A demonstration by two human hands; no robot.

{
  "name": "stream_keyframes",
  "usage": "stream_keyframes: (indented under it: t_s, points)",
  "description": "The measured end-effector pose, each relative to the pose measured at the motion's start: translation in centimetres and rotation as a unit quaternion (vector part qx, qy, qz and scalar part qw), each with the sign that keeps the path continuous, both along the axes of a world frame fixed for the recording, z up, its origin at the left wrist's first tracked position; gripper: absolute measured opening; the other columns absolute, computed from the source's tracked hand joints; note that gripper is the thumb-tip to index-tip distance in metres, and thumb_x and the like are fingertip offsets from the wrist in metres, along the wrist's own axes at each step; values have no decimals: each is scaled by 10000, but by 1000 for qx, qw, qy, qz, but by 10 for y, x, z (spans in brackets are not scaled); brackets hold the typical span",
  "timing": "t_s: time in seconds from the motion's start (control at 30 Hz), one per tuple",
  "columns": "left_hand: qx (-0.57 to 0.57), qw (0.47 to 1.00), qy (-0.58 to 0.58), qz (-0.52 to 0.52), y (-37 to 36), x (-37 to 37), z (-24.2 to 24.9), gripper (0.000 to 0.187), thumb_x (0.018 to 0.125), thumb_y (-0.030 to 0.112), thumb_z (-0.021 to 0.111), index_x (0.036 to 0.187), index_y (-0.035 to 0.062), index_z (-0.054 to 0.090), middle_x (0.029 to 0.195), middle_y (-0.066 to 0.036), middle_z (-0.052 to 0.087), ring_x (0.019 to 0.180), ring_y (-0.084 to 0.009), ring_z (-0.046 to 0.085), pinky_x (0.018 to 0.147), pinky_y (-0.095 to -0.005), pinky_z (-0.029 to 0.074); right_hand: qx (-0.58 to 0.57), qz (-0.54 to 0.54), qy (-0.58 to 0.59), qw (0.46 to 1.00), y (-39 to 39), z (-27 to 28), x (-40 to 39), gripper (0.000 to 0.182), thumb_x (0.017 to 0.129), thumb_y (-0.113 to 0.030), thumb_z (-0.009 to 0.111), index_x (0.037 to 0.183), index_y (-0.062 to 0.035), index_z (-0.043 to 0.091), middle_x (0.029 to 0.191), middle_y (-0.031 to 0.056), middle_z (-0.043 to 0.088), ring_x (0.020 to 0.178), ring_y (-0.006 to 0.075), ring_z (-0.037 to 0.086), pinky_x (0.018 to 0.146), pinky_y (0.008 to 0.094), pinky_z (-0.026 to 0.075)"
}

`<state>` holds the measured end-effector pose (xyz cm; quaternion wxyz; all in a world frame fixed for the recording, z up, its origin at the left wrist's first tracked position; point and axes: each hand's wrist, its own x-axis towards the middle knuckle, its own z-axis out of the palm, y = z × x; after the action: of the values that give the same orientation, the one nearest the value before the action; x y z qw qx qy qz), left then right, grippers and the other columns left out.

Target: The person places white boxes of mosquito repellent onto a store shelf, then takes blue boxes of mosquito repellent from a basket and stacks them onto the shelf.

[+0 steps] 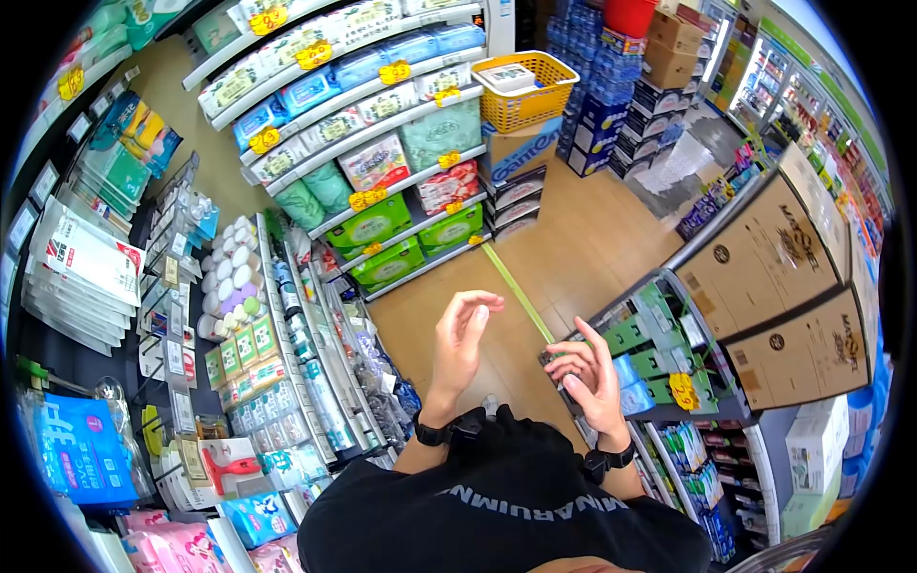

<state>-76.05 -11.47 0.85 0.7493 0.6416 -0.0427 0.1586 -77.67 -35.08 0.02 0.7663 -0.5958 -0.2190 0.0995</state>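
Aisle: shop floor (pixel 564 258) of tan tiles ran between crowded shelving, seen from above through a strongly curved lens
Left racks: hanging packets (pixel 81 267) and small bottles (pixel 229 282) filled the wall at the far left, with a blue bag (pixel 81 449) low down near the edge
Middle shelves: tissue and wipe packs (pixel 373 162) sat in tiers with yellow price tags, and a yellow basket (pixel 525 91) stood on top of the end unit
Left hand: left hand (pixel 460 336) was raised over the floor, fingers loosely curled and apart, holding nothing and touching nothing
Right hand: right hand (pixel 587 377) had its fingers drawn together around a small dark object (pixel 554 363), held just beside the edge of the right-hand shelf (pixel 659 334)
Right stock: green and blue packs lined that shelf, with 2 large cartons (pixel 764 286) stacked above it
Risk 1: my judgement was that the dark object could slip, since only fingertips seemed to hold it and the other hand gave no support
Risk 2: the wrist sat near the shelf edge, so a quick turn could knock the packs or the yellow tag (pixel 683 390) loose
Hidden: the dark object was mostly covered by fingers, so what it was could not be told
Cut off: both forearms vanished behind a black shirt (pixel 506 516) at the bottom
Hard to read: labels and prices were too small and warped to make out
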Motion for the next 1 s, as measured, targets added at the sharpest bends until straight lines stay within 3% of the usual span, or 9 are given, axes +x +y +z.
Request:
stream_keyframes:
  t_s: [0.2,0.53,0.8,1.0]
  points:
    - [-12,999,27,39,41,-2,-11,217,1072,144,524,1177,-18,622,1130,-126,693,1102,-186,656,1008,-322,482,-6,46,11,999,38,-2,31,751,978,-66,620,1613,-11,222,1337,211,606,1080,233,666,947,344,525]
    - [-32,992,53,111,89,14,-23,237,1078,185,523,1153,-13,630,970,-110,717,1001,-160,674,927,-296,476,-20,87,31,996,86,0,92,700,992,-66,624,1588,17,266,1306,203,624,1058,219,670,936,335,526]
    - [-6,991,57,123,115,89,-24,244,1074,188,532,1150,-20,637,932,-99,713,950,-159,681,912,-305,491,-13,89,24,996,113,-4,178,638,1001,-58,613,1561,19,317,1264,180,644,1065,208,666,940,327,522]
    - [24,997,39,63,127,183,15,287,1077,216,508,1161,-28,633,896,-96,703,919,-182,693,892,-333,530,3,26,4,1000,122,10,257,607,998,-73,636,1538,0,371,1243,158,657,1063,198,666,938,321,523]
